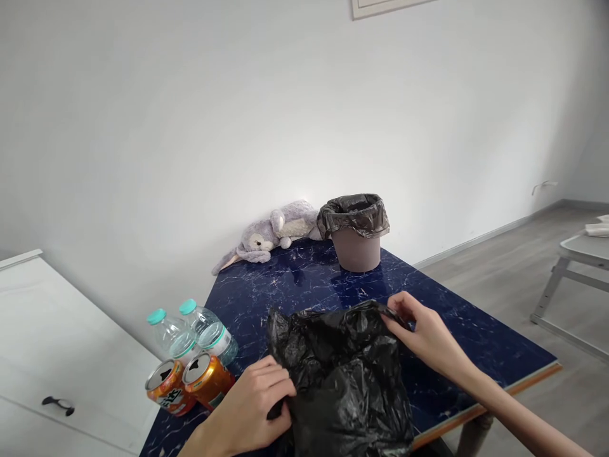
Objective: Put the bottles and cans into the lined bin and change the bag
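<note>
A crumpled black plastic bag (352,381) lies spread over the near part of the blue marbled table (285,279). My right hand (423,330) pinches its upper right corner between thumb and fingers. At the bag's left edge, my left hand (257,403) is curled with the fingers closed on the plastic. Just left of that hand stand two opened orange drink cans, one in front (207,381) and one beside it (169,387). Behind the cans are two clear plastic bottles with teal caps, a left bottle (174,333) and a right bottle (209,327).
At the table's far end stands a mauve bin (358,252) lined with a black bag. A grey plush rabbit (266,235) lies beside it against the wall. A white cabinet (61,343) is at the left, a folding table (580,254) at the right.
</note>
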`<state>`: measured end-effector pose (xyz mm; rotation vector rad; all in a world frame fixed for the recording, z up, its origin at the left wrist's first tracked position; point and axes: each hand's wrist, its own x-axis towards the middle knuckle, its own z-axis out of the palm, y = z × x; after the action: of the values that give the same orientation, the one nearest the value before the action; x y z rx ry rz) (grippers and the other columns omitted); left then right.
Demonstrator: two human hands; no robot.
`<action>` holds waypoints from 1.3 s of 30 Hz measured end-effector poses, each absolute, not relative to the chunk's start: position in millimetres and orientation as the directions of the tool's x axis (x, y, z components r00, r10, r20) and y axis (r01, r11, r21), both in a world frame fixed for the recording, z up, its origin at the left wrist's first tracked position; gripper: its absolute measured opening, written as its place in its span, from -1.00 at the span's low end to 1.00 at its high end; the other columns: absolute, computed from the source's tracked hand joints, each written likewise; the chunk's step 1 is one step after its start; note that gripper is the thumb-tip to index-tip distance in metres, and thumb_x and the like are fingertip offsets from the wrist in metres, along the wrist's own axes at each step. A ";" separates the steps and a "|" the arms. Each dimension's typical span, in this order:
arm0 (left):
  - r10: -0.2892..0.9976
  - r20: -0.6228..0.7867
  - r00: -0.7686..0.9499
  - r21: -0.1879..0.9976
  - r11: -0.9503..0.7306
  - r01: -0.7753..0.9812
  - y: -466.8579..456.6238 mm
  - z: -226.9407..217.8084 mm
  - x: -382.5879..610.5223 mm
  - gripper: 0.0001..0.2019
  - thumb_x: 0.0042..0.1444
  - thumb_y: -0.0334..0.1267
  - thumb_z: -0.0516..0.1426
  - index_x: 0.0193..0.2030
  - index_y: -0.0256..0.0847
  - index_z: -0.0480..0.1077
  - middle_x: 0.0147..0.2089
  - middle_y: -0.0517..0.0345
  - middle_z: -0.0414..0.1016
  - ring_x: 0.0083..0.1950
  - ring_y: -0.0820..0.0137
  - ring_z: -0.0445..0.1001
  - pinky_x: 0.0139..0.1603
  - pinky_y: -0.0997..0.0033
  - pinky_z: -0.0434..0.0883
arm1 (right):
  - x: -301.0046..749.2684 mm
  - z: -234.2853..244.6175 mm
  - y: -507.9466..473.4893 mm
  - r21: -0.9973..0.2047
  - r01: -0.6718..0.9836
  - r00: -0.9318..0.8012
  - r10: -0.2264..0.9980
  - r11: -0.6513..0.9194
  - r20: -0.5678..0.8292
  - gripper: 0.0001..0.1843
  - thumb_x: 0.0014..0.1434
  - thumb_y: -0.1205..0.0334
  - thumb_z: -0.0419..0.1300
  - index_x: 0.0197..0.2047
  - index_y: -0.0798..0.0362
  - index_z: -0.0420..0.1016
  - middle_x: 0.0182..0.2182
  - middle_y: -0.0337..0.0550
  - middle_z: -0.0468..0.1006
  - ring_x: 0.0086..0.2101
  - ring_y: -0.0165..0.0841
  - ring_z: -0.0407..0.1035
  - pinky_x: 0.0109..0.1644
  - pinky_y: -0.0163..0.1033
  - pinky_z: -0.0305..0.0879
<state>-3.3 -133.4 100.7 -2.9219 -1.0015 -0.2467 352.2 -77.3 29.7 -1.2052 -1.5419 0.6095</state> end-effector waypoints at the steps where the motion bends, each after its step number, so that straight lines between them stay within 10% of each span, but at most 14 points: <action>1: 0.607 0.121 0.785 -0.010 -0.790 0.613 -137.1 99.0 -9.5 -0.85 0.03 -0.50 0.12 -0.35 -0.15 0.36 -0.43 0.22 0.46 -0.40 0.38 0.38 -0.25 0.31 0.33 | 359.2 30.7 -80.2 -0.829 0.432 0.009 0.917 0.355 0.398 -0.81 0.32 0.02 0.17 -0.27 -0.09 0.33 -0.43 -0.24 0.43 -0.41 -0.27 0.29 -0.33 -0.21 0.21; 4: 0.660 0.015 0.751 -0.061 -0.749 0.660 -143.7 104.0 -18.5 -0.83 -0.04 -0.35 0.27 -0.49 -0.15 0.33 -0.53 0.27 0.40 -0.50 0.41 0.32 -0.34 0.30 0.25 | 382.5 26.8 -87.3 -0.713 0.604 -0.283 0.932 0.356 0.226 -0.86 0.33 0.08 0.17 -0.10 -0.07 0.41 -0.30 -0.17 0.56 -0.30 -0.20 0.45 -0.24 -0.18 0.33; 8: 0.681 0.138 0.719 -0.006 -0.725 0.688 -148.5 135.5 2.4 -0.64 0.24 -0.02 0.28 -0.49 -0.15 0.41 -0.20 0.07 0.57 -0.16 0.22 0.52 -0.09 0.19 0.40 | 388.2 41.0 -101.9 -0.569 0.699 -0.397 0.897 0.434 0.196 -0.49 0.37 -0.08 0.19 0.32 -0.14 0.37 0.22 0.03 0.49 0.10 -0.02 0.50 0.02 -0.03 0.49; 13: 0.802 0.124 0.584 0.134 -0.597 0.791 -147.0 119.5 35.5 -0.69 0.51 -0.07 0.01 0.14 -0.10 0.50 0.22 -0.01 0.57 0.29 0.15 0.48 0.31 0.04 0.43 | 336.4 70.0 -125.3 -0.418 0.670 -0.421 0.778 0.614 0.467 -0.54 0.56 0.00 -0.05 0.38 -0.09 0.35 0.32 0.00 0.45 0.29 -0.11 0.38 0.32 0.05 0.40; 18: 0.847 0.009 0.531 0.081 -0.530 0.844 -110.5 47.2 9.6 -0.25 0.42 0.23 0.04 0.62 -0.03 0.02 0.65 -0.08 0.01 0.64 -0.08 0.01 0.49 -0.22 0.28 | 306.2 17.3 -119.0 -0.306 0.662 -0.613 0.729 0.684 0.304 -0.27 0.51 -0.22 -0.03 0.56 -0.01 0.17 0.48 0.02 0.25 0.45 0.05 0.14 0.45 0.26 0.26; 25: 0.876 0.184 0.445 0.067 -0.463 0.884 -85.8 45.8 -14.5 -0.47 0.53 0.04 -0.05 0.51 -0.07 0.26 0.57 0.02 0.23 0.61 0.09 0.13 0.58 -0.16 0.18 | 312.1 -2.6 -95.1 -0.262 0.790 -0.455 0.817 0.554 0.354 -0.28 0.52 -0.22 -0.07 0.54 0.02 0.23 0.49 -0.01 0.22 0.46 0.02 0.12 0.52 0.24 0.15; 32: 0.826 0.174 0.537 0.072 -0.554 0.829 -116.9 42.3 -15.7 -0.37 0.53 -0.08 0.01 0.64 0.07 -0.09 0.64 0.04 0.03 0.62 0.07 0.06 0.52 -0.13 0.30 | 325.8 -19.3 -84.4 -0.214 0.817 -0.462 0.831 0.535 0.310 -0.25 0.53 -0.20 -0.10 0.57 0.08 0.12 0.53 0.09 0.04 0.50 0.14 -0.08 0.50 0.46 0.02; 39: 0.497 0.088 0.863 0.005 -0.867 0.499 -168.4 58.9 -6.8 -0.28 0.42 0.09 0.14 0.59 -0.08 0.08 0.57 0.03 0.22 0.59 0.12 0.17 0.57 0.01 0.19 | 364.5 7.0 -117.5 -0.356 0.690 -0.605 0.772 0.630 0.193 -0.25 0.51 -0.20 0.00 0.61 -0.35 -0.22 0.58 -0.29 -0.20 0.52 0.00 -0.22 0.55 0.24 0.02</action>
<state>-6.8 -168.4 58.9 -3.0143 -0.8058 -0.1353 364.5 -117.5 7.0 -1.1730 -2.5267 0.3519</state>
